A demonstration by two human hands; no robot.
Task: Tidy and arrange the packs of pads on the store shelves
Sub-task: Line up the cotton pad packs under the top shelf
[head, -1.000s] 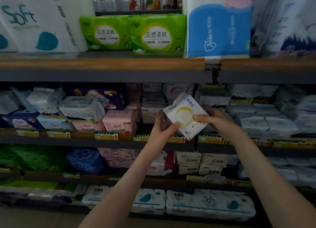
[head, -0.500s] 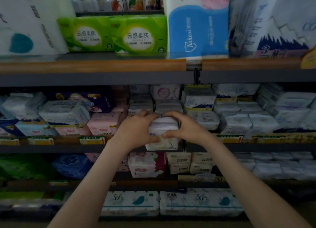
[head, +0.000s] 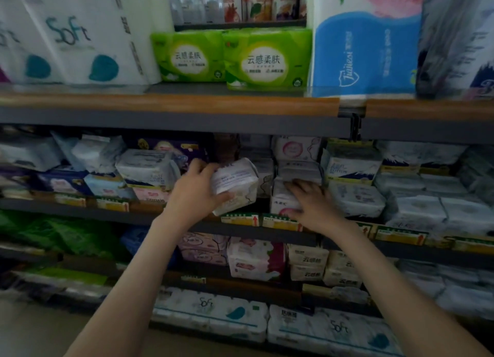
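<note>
My left hand [head: 193,193] grips a white pack of pads [head: 236,181], tilted, at the front of the middle shelf [head: 160,219]. My right hand [head: 311,203] rests with spread fingers on a white and pink pack [head: 280,201] standing just to the right of it, under a stack of similar packs [head: 298,169]. A dark gap lies between the two packs. More packs of pads fill the shelf on both sides, some lying askew at the left [head: 145,166].
Toilet-paper bundles [head: 74,33], green tissue packs [head: 267,58] and a blue bundle [head: 366,49] stand on the upper shelf. Lower shelves hold more pad packs [head: 254,260] and tissue rolls [head: 211,316]. Price tags [head: 240,219] line the shelf edge.
Both hands held one pack together before. Now my left hand has carried a pack to the left and tilted it, while my right hand has moved onto a neighbouring pack at the right.
</note>
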